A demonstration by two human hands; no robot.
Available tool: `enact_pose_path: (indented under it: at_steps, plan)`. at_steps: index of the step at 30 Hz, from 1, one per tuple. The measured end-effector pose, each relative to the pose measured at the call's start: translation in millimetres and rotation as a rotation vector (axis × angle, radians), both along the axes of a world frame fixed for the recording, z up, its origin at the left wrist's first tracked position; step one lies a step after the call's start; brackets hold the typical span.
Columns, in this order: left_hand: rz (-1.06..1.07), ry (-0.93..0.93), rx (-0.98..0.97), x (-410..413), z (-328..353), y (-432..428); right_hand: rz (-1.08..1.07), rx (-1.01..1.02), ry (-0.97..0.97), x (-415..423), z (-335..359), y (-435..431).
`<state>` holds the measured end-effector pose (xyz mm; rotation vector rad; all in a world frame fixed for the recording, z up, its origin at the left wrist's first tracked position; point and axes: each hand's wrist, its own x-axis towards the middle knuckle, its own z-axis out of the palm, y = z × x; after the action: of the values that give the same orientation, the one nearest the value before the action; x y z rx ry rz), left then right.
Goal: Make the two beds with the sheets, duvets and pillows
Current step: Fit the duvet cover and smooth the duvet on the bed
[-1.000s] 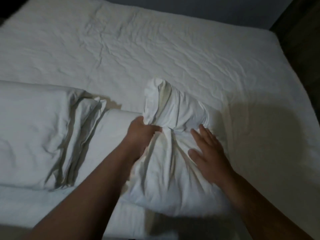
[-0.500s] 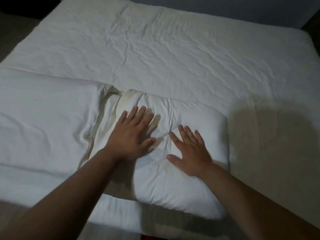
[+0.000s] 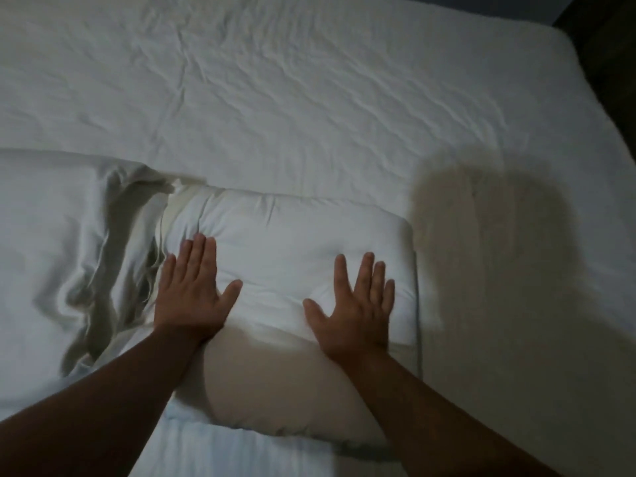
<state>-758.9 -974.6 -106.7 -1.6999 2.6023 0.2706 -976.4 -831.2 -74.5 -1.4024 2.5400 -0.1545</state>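
Both hands lie flat, palms down, on a white pillow [image 3: 292, 270] at the near side of the bed. The left hand [image 3: 191, 294] presses the left end of the pillow, its four fingers straight and close together and pointing to the far side, the thumb spread out to the right. The right hand [image 3: 354, 304] presses near the right end, its fingers straight and a little fanned, the thumb spread to the left. Neither hand holds anything (the fingers are not curled round the cloth at all). Both forearms reach in from the near edge, and they are bare.

Just to the left of the pillow lies a second pillow [image 3: 51, 253], with the loose end of its case bunched in folds beside the left hand. The wrinkled white sheet [image 3: 309, 98] covers the mattress on the far side and to the right.
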Motion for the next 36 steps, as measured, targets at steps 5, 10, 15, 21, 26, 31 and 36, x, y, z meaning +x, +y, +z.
enact_pose_path:
  at_steps: [5,10,15,21,26,31,36]
  plan:
    - [0.027,0.015,0.003,-14.5,-32.5,-14.3,-0.042,-0.003,0.037,-1.4,-45.7,-19.3]
    - [0.035,0.065,0.029,-20.7,-56.5,-29.8,-0.059,0.013,0.118,1.9,-82.8,-39.0]
    - [0.021,0.13,0.012,-22.6,-64.8,-37.6,-0.07,-0.02,0.167,0.4,-93.5,-45.9]
    - [-0.044,0.161,-0.023,-17.3,-51.0,-33.6,-0.085,-0.045,0.128,-0.9,-81.4,-43.5]
    - [-0.159,0.302,0.013,1.3,26.0,2.0,-0.003,0.059,0.015,-9.9,-41.9,-8.9]
    - [-0.182,-0.02,0.073,34.4,46.0,84.9,0.0,0.05,-0.061,-9.2,4.6,23.9]
    - [-0.068,-0.08,0.089,43.8,0.5,94.5,-0.185,0.088,-0.104,25.4,-4.0,101.5]
